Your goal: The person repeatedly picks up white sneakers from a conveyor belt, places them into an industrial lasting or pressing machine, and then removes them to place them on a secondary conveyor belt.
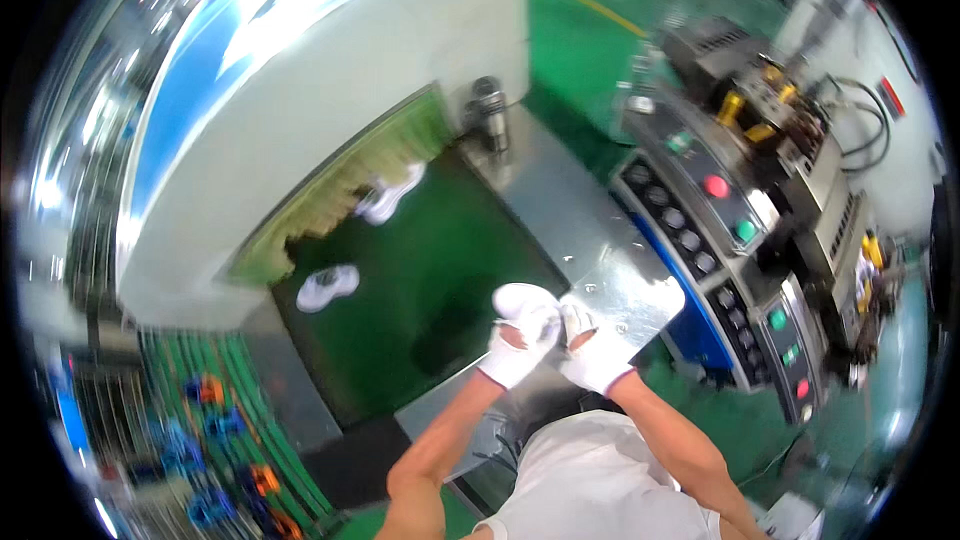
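In front of my body, both gloved hands come together over the near edge of a machine's green conveyor belt (455, 250). My left hand (520, 345) is closed around a white shoe (522, 300), whose rounded end points away to the left. The fingers of my right hand (597, 355) are bent and pressed in at the shoe's near end; motion blur and the gloves hide the exact grip. Farther off on the belt lie two more white shoes: one (327, 287) to the left, another (392, 195) partly under the green fringe curtain (345, 175).
The white machine housing (430, 30) rises beyond the curtain. A metal side plate (560, 200) borders the belt, with a steel flask (490, 115) standing at its far end. On the right is a control panel (690, 210) with dials and buttons. Green racks (225, 390) stand lower left.
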The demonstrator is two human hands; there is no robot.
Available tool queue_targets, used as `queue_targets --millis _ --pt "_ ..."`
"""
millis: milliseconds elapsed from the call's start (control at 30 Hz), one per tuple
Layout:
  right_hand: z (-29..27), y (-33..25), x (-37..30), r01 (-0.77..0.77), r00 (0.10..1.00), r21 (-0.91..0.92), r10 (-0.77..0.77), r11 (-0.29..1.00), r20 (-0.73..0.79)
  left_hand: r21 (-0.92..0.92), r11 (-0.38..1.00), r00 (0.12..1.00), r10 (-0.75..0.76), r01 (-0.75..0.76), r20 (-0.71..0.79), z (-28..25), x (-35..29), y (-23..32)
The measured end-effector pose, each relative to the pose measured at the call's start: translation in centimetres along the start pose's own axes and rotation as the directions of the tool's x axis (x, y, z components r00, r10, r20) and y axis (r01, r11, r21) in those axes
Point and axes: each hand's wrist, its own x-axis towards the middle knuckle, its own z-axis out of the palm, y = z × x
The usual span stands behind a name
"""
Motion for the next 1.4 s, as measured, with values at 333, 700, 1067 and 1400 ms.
queue_targets --millis 333,700,1067,1400 --pt "-11.6 17.6 -20.6 -0.046 0.743 0.941 0.641 0.336 -0.192 -0.247 0.669 0.681 0.731 -0.701 0.047 7.5 14.2 30.5" --pt "-8.6 24.4 -39.8 0.818 0.208 0.568 0.967 -0.088 -0.150 -0.561 0.744 0.705 0.613 -0.364 0.356 33.8 23.6 48.8" --pt "-10.1 23.4 -45.2 0.743 -0.135 0.669 0.982 0.012 0.132 0.107 0.964 0.938 0.206 -0.243 0.277 61.4 33.7 53.7" --pt "-13.1 31.4 -43.4 0.217 -0.218 0.964 0.970 0.156 -0.108 -0.312 0.942 0.773 0.286 -0.120 0.567 47.4 37.7 53.6"
